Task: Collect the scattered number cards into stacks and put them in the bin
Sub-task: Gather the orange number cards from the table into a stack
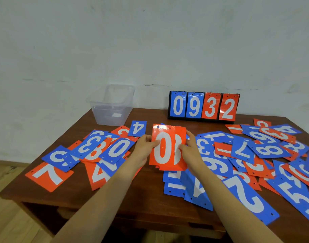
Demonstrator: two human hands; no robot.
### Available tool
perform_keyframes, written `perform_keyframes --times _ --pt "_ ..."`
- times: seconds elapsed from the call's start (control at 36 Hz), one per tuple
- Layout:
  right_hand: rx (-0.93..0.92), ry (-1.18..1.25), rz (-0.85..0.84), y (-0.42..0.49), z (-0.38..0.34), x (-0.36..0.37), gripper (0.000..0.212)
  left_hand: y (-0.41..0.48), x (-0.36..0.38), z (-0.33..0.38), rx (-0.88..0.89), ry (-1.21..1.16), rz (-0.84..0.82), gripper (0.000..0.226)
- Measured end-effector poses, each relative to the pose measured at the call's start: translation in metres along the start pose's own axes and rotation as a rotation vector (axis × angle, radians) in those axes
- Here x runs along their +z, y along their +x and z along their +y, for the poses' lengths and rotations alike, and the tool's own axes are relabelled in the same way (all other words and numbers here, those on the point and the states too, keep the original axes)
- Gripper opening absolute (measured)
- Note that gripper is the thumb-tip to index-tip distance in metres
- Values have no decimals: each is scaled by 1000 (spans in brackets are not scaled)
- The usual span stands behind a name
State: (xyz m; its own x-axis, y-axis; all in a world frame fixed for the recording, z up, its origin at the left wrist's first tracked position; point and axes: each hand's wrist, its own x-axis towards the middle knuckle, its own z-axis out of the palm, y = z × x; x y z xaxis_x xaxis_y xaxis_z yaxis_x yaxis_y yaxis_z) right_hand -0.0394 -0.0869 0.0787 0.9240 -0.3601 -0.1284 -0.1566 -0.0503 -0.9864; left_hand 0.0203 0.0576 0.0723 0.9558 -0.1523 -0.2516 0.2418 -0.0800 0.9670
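Observation:
A stack of red number cards [167,148], white 0 on top, is held upright above the table's middle. My left hand [146,146] grips its left edge and my right hand [189,147] grips its right edge, thumbs on the front. The cards in the stack are slightly fanned. Loose blue and red number cards lie scattered on the left [97,149] and on the right [255,155] of the brown table [141,195]. A clear plastic bin [111,106] stands at the back left of the table.
A black flip scoreboard [203,106] showing 0 9 3 2 stands at the back of the table against the white wall. Bare wood shows along the table's front middle. Wooden floor lies to the left, below the table edge.

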Motion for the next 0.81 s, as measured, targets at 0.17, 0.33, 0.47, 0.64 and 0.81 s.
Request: perform_keyframes --times 0.17,0.33,0.47,0.64,0.81 --pt "-43 -11 -47 13 -2 17 56 13 -5 -3 15 36 21 40" --pt "-68 -96 -68 39 -1 35 68 40 -23 -5 121 207 203 44" --pt "-63 -77 -21 66 -6 39 63 84 -49 -13 289 877 198 42" --pt "-85 -113 2 93 -7 39 60 122 -65 -20 226 1381 -24 44" --pt "-90 -123 21 112 2 36 61 124 -57 -29 361 1147 -212 40"
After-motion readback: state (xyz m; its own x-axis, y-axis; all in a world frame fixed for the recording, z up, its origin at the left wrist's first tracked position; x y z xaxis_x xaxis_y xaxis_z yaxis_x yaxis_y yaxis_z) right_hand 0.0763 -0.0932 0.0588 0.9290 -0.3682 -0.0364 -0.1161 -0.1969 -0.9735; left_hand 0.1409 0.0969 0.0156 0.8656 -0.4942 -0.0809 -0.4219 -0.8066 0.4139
